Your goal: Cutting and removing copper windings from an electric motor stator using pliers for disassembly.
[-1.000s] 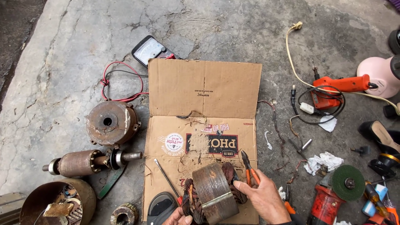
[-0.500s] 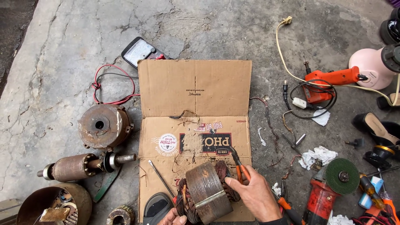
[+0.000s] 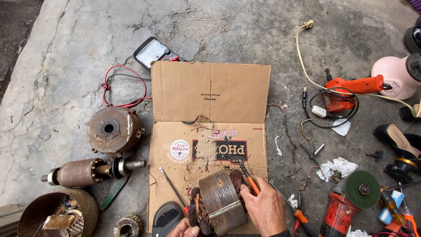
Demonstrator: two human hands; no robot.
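- Down at my lower left, the rusty round bowl point(image 3: 41, 210) holds scrap metal bits; its exact contents are too small to tell.
- My right hand point(image 3: 264, 208) grips orange-handled pliers point(image 3: 246, 175), jaws at the copper windings of the stator point(image 3: 218, 202) on the flattened cardboard point(image 3: 210, 94).
- My left hand point(image 3: 186, 228) steadies the stator's lower edge, mostly out of frame.
- Since a second ago, the grip and stator stayed put; only my view shifted.

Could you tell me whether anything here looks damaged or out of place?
Yes: the cardboard is torn and scuffed along its fold, loose wire scraps lie on the concrete right of it, and the motor housing looks rusty.
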